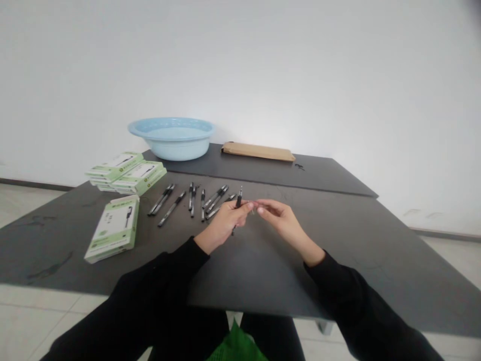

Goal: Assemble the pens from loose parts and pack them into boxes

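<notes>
My left hand [223, 223] is closed around a black pen [239, 197], which stands nearly upright with its bare tip pointing up. My right hand [282, 221] is pinched, its fingertips meeting those of my left hand. Between the two sets of fingertips is a small, thin, reddish thing [255, 204], too small to name. Left of my hands, several capped pens [173, 208] with black caps and clear barrels lie loose on the dark table [259, 271].
A green and white pen box [112, 225] lies at the left, with stacked boxes [128, 173] behind it. A light blue basin [180, 145] and a flat brown cardboard package [259, 151] rest at the back near the wall. Small black bits [299, 166] lie right of the package.
</notes>
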Demonstrator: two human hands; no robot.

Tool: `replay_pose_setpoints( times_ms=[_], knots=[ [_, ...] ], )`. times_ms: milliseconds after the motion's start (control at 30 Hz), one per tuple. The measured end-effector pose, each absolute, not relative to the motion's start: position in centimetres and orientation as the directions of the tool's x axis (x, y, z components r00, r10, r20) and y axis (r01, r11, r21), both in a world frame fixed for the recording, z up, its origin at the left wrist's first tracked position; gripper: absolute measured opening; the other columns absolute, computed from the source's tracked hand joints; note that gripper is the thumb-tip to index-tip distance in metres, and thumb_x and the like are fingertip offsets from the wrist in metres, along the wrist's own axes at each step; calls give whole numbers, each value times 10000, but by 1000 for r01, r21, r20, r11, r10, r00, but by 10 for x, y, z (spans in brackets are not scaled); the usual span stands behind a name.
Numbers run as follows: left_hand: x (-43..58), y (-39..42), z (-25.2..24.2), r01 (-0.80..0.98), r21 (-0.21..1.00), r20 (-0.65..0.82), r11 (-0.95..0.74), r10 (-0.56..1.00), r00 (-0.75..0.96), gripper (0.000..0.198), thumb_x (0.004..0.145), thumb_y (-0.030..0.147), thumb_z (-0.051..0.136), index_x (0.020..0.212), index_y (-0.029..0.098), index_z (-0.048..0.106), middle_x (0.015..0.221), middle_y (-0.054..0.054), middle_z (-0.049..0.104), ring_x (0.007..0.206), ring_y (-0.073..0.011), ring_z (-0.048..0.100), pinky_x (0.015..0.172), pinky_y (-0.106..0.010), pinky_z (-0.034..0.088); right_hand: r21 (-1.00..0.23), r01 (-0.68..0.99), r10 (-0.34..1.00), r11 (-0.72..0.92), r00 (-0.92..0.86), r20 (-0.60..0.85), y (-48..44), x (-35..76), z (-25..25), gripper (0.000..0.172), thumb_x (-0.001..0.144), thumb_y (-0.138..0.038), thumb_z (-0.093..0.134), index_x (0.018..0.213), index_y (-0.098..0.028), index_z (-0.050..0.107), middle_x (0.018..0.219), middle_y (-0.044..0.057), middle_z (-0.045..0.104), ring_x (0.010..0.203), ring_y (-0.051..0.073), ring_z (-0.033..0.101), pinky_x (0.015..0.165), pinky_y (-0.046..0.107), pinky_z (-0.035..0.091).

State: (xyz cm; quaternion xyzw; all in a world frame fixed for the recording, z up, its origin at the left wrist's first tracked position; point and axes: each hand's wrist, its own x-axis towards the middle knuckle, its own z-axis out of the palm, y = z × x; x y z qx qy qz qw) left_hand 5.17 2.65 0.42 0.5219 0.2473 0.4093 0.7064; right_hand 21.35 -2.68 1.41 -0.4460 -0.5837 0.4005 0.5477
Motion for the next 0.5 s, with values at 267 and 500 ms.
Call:
replay_pose_setpoints(
  times_ms=[267, 500],
  knots=[
    [52, 22, 4, -246, 951, 44, 189, 702, 711, 407, 686, 479, 780, 777, 124, 601, 497, 104, 335, 415, -27, 251, 439, -212, 185, -914, 166, 914, 370, -241, 326, -27, 224, 19, 296, 862, -442, 629, 1056, -240, 726, 947, 45, 653, 880, 168, 582, 844, 343, 448],
    [50, 21, 7, -231, 969, 112, 86, 683, 722, 380, 862, 523, 562, 840, 145, 584, 551, 87, 305, 449, -52, 263, 463, -218, 229, -948, 2, 947, 320, 26, 320, -28, 235, 17, 202, 805, -406, 705, 913, -236, 689, 816, 8, 647, 716, 132, 558, 701, 291, 454]
  ],
)
